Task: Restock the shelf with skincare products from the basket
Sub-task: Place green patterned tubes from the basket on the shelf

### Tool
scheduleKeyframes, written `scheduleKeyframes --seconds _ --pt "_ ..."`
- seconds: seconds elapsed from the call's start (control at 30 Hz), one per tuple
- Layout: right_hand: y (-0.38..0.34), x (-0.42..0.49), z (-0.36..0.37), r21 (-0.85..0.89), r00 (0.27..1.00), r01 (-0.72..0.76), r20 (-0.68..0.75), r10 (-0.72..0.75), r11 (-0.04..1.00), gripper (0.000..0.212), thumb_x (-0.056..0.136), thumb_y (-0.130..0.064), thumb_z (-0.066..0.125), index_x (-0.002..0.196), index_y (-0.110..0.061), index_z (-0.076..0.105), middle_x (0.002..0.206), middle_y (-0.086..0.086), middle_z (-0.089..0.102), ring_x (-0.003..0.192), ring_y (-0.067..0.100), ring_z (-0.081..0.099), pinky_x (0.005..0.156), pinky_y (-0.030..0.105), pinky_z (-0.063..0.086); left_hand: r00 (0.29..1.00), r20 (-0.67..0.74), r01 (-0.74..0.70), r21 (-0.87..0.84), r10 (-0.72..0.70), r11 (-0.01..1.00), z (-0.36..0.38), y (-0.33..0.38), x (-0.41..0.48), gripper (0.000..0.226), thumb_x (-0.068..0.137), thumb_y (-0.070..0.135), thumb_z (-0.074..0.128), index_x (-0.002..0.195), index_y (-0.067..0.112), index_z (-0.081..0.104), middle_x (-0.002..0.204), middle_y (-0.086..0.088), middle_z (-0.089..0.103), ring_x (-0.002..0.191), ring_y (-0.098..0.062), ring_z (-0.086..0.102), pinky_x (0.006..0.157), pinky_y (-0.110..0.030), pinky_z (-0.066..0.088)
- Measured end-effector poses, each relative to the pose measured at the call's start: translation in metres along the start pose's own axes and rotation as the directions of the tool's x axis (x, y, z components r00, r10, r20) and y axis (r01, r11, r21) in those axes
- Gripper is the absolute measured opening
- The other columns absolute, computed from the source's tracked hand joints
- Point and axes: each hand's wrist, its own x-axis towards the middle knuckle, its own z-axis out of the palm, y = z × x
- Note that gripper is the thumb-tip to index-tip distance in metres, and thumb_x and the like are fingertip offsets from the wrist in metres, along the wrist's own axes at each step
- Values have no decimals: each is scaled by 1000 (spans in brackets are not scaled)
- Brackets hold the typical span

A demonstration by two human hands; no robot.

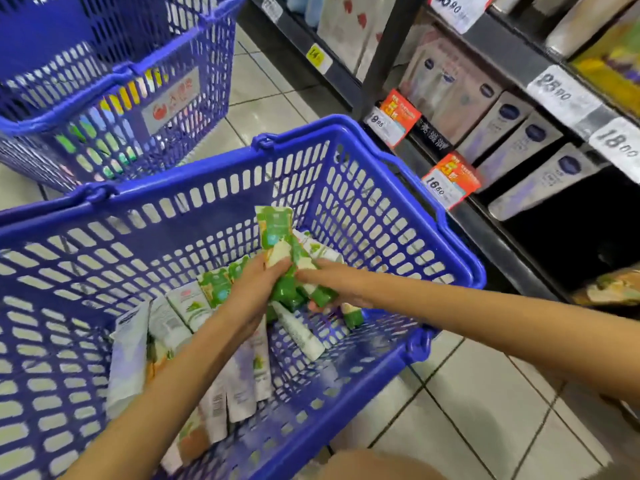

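Note:
A blue plastic basket (388,202) stands on the floor in front of me, with several tubes and cartons of skincare lying in it. Inside it, my left hand (252,292) grips a green and white tube (275,233) that points up. My right hand (332,282) reaches in from the right and holds another green-capped tube (320,296), close against the left hand. White tubes (301,332) and pale cartons (128,355) lie on the basket floor below. The shelf (491,230) runs along the right, with a dark empty gap (581,244) on its low level.
A second blue basket (114,74) with goods stands at the back left. Pale boxes with dark blue oval labels (526,147) fill the shelf beside the gap. Price tags (446,183) hang from the shelf edges. Tiled floor (485,410) lies at the lower right.

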Motion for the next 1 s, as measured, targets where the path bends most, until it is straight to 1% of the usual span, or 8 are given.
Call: scheduleKeyframes --seconds 0.13,0.2,0.4,0.5,0.6,0.73,0.87,1.0 --pt "-14 -72 -32 370 966 260 -89 -244 892 16 97 -27 42 103 -15 51 91 7 60 77 22 58 68 29 49 971 69 -230 6 229 973 27 36 -25 17 96 17 41 100 20 57 89 6 69 77 -3 66 65 -15 52" --pt "-13 -106 -54 481 932 360 -147 -331 800 22 99 -24 34 85 -17 50 77 4 51 66 14 49 64 24 43 951 158 -257 -76 266 963 58 53 -33 20 98 14 35 93 21 53 80 9 64 70 -1 63 60 -14 51" --pt "25 -197 -141 478 774 632 -438 -458 611 14 98 -14 32 102 -12 46 76 6 53 64 16 56 68 27 47 833 447 -349 -35 327 937 191 87 -51 20 97 8 32 86 20 43 77 5 49 69 -6 51 66 -18 46" --pt "71 -250 -186 422 641 763 -592 -488 490 16 96 -7 33 102 -12 46 81 4 57 65 15 58 75 32 47 801 481 -506 224 357 833 274 90 -51 34 96 -1 35 73 23 37 64 22 56 62 9 53 70 2 40" --pt "120 -309 -222 333 513 839 -746 -425 430 20 95 -6 33 106 -13 48 82 3 59 67 14 58 68 25 49 656 711 -519 182 253 835 357 92 -68 12 96 13 39 102 19 47 96 0 54 89 -14 54 104 -40 43" --pt "164 -358 -257 207 372 862 -878 -301 464 17 96 -19 40 108 -12 48 80 0 58 66 10 57 64 23 49 592 795 -240 19 131 971 462 76 -103 7 87 13 48 94 14 48 81 -6 56 58 -6 60 58 -17 52" --pt "186 -369 -297 99 204 883 -961 -185 460 30 96 -21 44 123 -8 47 105 1 63 90 9 63 81 27 52 551 821 -408 109 149 906 517 60 -98 12 96 12 41 106 15 48 95 0 59 85 -10 59 82 -25 50" --pt "206 -366 -332 -30 -6 769 -999 -39 639 41 94 -22 50 134 -14 41 134 2 52 122 15 50 106 32 37 532 809 -650 202 249 732 556 43 -84 32 95 11 44 127 5 46 123 -11 58 114 -23 55 99 -32 43"
